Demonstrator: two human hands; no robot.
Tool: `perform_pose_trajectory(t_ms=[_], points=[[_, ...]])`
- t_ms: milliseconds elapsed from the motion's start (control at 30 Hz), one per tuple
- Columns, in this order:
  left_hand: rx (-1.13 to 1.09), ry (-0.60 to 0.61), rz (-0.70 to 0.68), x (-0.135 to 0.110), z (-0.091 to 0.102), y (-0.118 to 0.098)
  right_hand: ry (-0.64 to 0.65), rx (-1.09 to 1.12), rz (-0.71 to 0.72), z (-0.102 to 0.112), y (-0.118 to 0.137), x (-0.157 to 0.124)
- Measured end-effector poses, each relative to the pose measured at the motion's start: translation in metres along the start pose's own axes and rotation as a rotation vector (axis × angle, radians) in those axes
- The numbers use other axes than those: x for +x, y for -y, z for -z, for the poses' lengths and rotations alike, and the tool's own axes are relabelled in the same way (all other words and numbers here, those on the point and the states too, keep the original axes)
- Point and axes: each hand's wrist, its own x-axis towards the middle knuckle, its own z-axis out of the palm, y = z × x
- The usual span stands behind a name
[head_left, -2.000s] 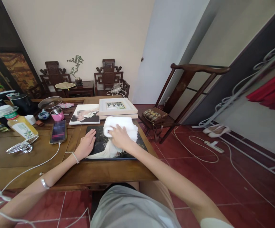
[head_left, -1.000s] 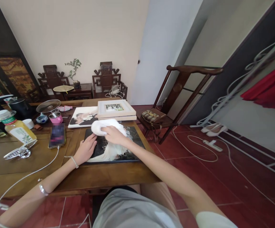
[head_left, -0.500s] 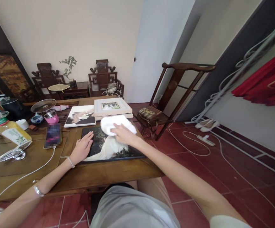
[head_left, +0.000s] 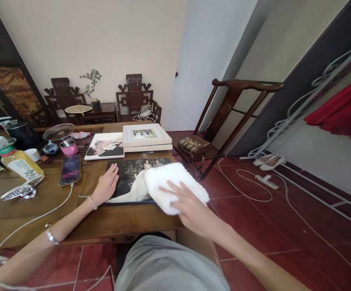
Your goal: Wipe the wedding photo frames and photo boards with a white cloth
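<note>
A dark photo panel [head_left: 127, 173] with a wedding picture lies flat at the table's near edge. Resting on its left edge, my left hand [head_left: 107, 185] has its fingers stretched out and holds nothing. My right hand [head_left: 190, 206] presses on a fluffy white towel [head_left: 160, 182], its fingers spread over the top. The towel covers the panel's lower right part and hangs past its corner. Behind the panel are a white photo board [head_left: 105, 151] and white picture frames [head_left: 146, 142] in a stack.
On the left of the wooden table [head_left: 69, 216] are a phone [head_left: 70, 169] on a white cable, a juice bottle [head_left: 19, 161], a pink mug [head_left: 68, 148] and a silver clip [head_left: 22, 190]. A wooden chair [head_left: 224, 109] with a plaid bag [head_left: 190, 144] stands beyond the right corner.
My right hand has slid the towel from the panel's upper middle to its lower right corner, uncovering the couple at the top. My left hand stays on the left edge.
</note>
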Motion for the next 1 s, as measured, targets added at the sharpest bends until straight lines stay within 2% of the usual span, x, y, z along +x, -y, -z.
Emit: perform_pose_trajectory(t_ms=[100,200,300,467,567,633,700,767,1000], points=[[0.001,0.005,-0.017,0.0,0.002,-0.003,0.026,0.044,0.095,0.004,0.012,-0.019],[0.015,0.001,-0.026,-0.001,0.001,-0.002,0.019,0.069,0.133,0.006,0.003,-0.012],[0.016,-0.001,-0.038,-0.001,0.0,0.0,-0.022,0.055,0.095,0.005,-0.023,0.015],[0.004,0.002,-0.035,-0.001,0.0,0.0,-0.067,-0.045,-0.098,0.004,-0.067,0.076],[0.006,0.001,-0.032,-0.001,0.0,-0.001,-0.083,-0.077,-0.214,0.003,-0.076,0.102],[0.011,0.0,-0.029,-0.001,0.0,-0.001,-0.099,-0.084,-0.245,0.001,-0.073,0.107],[0.01,-0.003,-0.022,-0.001,0.0,-0.001,-0.115,-0.086,-0.217,-0.003,-0.065,0.1],[0.007,-0.002,-0.012,-0.001,0.0,-0.002,-0.124,-0.067,-0.147,-0.006,-0.053,0.081],[0.033,0.017,0.002,-0.001,0.001,-0.004,-0.077,0.072,0.128,-0.002,-0.013,-0.017]])
